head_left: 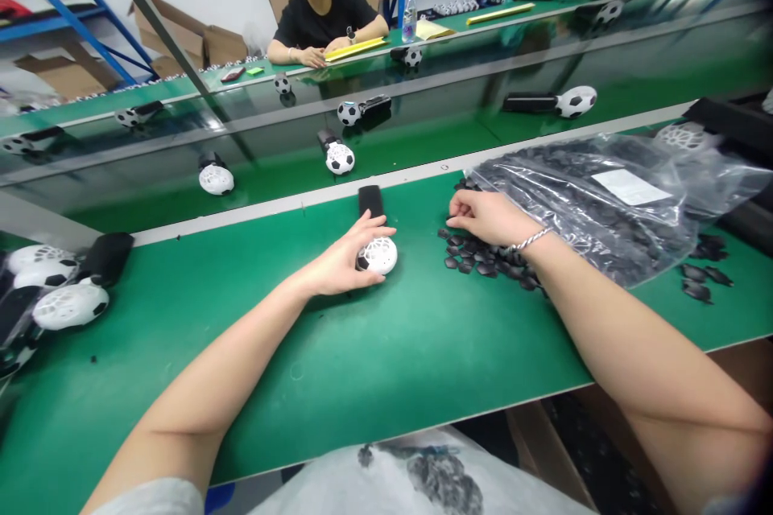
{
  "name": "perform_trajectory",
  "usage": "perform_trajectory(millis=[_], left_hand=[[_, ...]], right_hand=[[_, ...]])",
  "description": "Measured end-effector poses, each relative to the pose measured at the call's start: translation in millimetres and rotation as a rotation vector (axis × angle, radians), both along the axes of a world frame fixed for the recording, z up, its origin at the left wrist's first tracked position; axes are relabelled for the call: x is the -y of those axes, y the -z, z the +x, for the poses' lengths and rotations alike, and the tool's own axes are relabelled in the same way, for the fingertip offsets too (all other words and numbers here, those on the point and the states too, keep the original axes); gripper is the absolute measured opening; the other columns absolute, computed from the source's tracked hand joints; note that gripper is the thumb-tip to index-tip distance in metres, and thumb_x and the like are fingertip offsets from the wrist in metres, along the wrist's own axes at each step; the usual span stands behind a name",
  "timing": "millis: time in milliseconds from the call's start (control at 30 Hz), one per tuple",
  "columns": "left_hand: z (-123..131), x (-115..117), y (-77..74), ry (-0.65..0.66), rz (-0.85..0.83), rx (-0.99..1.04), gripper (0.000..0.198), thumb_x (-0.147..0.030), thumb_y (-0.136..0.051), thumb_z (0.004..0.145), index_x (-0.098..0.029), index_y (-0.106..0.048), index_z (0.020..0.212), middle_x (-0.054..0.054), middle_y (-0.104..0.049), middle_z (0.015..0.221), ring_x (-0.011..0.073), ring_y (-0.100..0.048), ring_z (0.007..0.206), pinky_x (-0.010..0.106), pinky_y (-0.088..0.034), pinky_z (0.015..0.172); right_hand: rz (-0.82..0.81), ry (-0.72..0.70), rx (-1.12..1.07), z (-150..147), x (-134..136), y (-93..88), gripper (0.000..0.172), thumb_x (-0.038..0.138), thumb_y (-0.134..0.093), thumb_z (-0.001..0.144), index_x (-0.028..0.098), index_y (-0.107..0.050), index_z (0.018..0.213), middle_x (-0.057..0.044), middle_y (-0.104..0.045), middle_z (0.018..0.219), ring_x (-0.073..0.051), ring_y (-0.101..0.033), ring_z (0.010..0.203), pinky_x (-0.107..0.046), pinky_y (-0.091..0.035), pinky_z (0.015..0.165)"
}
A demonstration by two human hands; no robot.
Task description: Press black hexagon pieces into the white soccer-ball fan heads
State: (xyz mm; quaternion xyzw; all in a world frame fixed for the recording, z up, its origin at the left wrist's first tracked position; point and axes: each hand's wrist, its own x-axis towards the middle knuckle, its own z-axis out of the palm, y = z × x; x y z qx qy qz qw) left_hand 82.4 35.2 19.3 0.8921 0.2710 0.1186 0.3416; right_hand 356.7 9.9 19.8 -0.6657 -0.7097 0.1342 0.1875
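Note:
My left hand [335, 261] curls around a white, football-patterned ball head [380, 256] with open lattice work and a black patch. Its black handle [370, 201] lies flat on the green bench, pointing away from me. Thumb and fingers grip opposite sides of the ball. To the right, my right hand [486, 217], with a braided bracelet at the wrist, is closed in a pinch over a heap of small black plastic pieces [477, 257]. A dark bit of one shows at its fingertips; the rest is hidden.
A clear plastic bag [585, 201] full of black pieces lies right of the heap. Several ball-headed items [69, 306] are piled at the left. Beyond a pale ledge [290, 205], more lie along a green conveyor [271, 173]. Two people sit across it.

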Motion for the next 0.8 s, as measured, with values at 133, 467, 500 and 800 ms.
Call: perform_trajectory(millis=[133,467,500,800], left_hand=[[-5,-16,10.4,0.082,-0.043,0.106,0.069,-0.025,-0.062,0.072,-0.024,-0.031,0.134,0.005,-0.025,0.146,0.0233,-0.005,0.138,0.045,-0.013,0.112],[-4,-19,23.5,0.045,-0.101,0.207,0.07,-0.019,-0.066,0.066,-0.024,-0.038,0.13,0.006,-0.032,0.143,0.0285,-0.01,0.137,0.047,-0.013,0.111],[-3,-19,23.7,0.03,-0.112,0.223,0.069,-0.02,-0.067,0.065,-0.023,-0.04,0.128,0.007,-0.034,0.142,0.0287,-0.012,0.137,0.047,-0.013,0.111],[6,-10,21.7,-0.062,-0.129,0.258,0.061,-0.026,-0.07,0.064,-0.019,-0.045,0.12,0.01,-0.043,0.134,0.0294,-0.017,0.136,0.046,-0.014,0.111]], right_hand=[[0.044,-0.224,-0.21,-33,17,-9.5,0.011,0.025,-0.054,0.079,0.021,-0.061,0.086,-0.001,-0.065,0.082,-0.015,-0.059,0.073,-0.028,-0.046,0.069],[0.182,-0.356,-0.324,-67,34,-5.1,0.008,0.024,-0.056,0.08,0.016,-0.059,0.078,-0.003,-0.06,0.077,-0.013,-0.054,0.068,-0.025,-0.043,0.064],[0.151,-0.343,-0.366,-68,35,-4.2,0.008,0.023,-0.056,0.08,0.016,-0.059,0.079,-0.002,-0.06,0.075,-0.012,-0.054,0.066,-0.024,-0.043,0.063],[0.186,-0.381,-0.434,-85,32,4.9,0.004,0.015,-0.058,0.076,0.017,-0.06,0.073,-0.001,-0.055,0.075,-0.011,-0.052,0.068,-0.024,-0.042,0.064]])
